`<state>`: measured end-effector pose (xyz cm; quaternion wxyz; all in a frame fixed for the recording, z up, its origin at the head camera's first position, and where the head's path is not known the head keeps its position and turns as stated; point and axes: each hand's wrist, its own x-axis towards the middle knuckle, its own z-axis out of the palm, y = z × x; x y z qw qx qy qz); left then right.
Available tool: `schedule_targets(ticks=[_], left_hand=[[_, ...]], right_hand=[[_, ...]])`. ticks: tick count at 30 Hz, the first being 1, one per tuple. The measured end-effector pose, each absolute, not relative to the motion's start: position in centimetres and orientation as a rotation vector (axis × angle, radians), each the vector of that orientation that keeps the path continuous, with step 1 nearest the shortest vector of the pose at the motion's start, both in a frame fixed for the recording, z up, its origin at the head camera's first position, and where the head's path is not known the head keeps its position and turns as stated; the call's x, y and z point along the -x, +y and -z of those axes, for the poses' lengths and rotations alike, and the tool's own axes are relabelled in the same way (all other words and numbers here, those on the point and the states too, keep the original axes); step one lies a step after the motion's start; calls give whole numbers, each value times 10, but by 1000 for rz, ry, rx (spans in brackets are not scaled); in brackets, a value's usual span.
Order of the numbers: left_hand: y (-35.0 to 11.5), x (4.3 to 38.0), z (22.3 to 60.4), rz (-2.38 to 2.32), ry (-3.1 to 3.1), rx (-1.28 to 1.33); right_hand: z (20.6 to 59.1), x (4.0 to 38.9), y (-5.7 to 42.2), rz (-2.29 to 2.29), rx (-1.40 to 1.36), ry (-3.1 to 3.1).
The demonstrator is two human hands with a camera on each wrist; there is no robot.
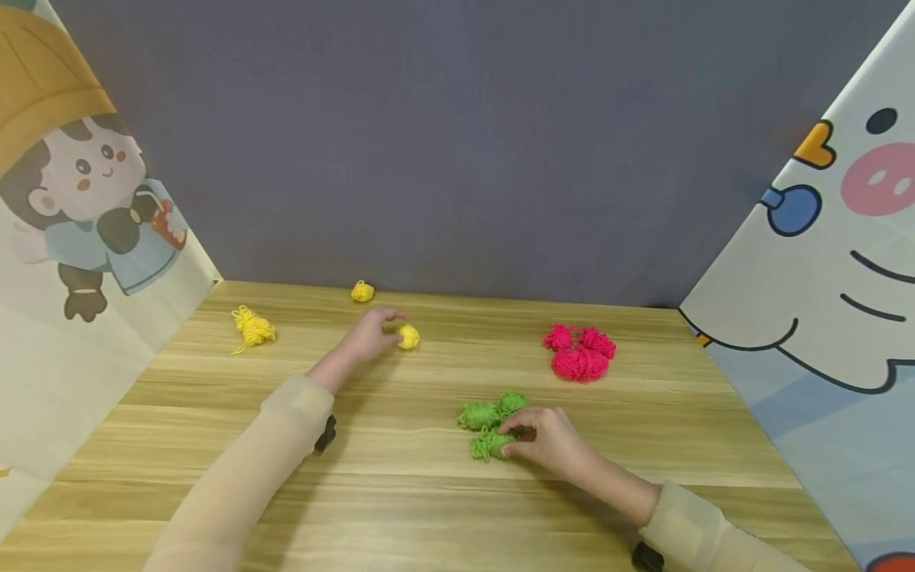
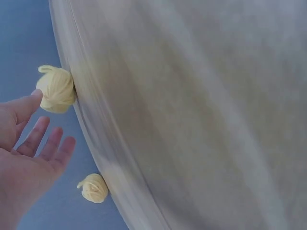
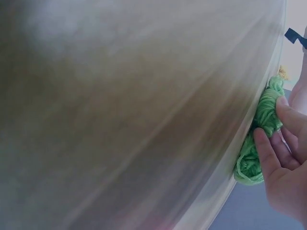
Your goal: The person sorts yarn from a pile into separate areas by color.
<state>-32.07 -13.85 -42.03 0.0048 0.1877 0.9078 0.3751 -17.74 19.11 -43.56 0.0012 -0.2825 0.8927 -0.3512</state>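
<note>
Toward the back of the table, my left hand [image 1: 368, 334] reaches beside a small yellow yarn ball [image 1: 409, 337]. In the left wrist view its thumb tip overlaps the ball's edge, and the other fingers are spread and relaxed. My right hand [image 1: 550, 438] pinches the nearest green yarn ball [image 1: 493, 443] between thumb and fingers, at its right end. Two more green balls lie against it, a loosely wound one [image 1: 477, 415] and a rounder one [image 1: 511, 403]. In the right wrist view the green yarn [image 3: 267, 112] shows between thumb and index finger.
Another yellow ball [image 1: 362, 291] sits by the grey back panel [image 1: 457, 159]. A looser yellow yarn bundle [image 1: 253, 329] with stray ends lies at the far left. Pink yarn balls [image 1: 581, 365] are grouped at the right. Printed cartoon panels stand at both sides of the wooden table [image 1: 400, 508].
</note>
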Motion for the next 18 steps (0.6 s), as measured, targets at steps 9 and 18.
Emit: schedule_targets(ticks=[9,18], left_hand=[[-142,328,426,-1172,2785,-624],[-137,330,424,-1107,2761,-609]], right_hand=[[436,178,191,1102,882,2806],[436,179,191,1110,891,2812]])
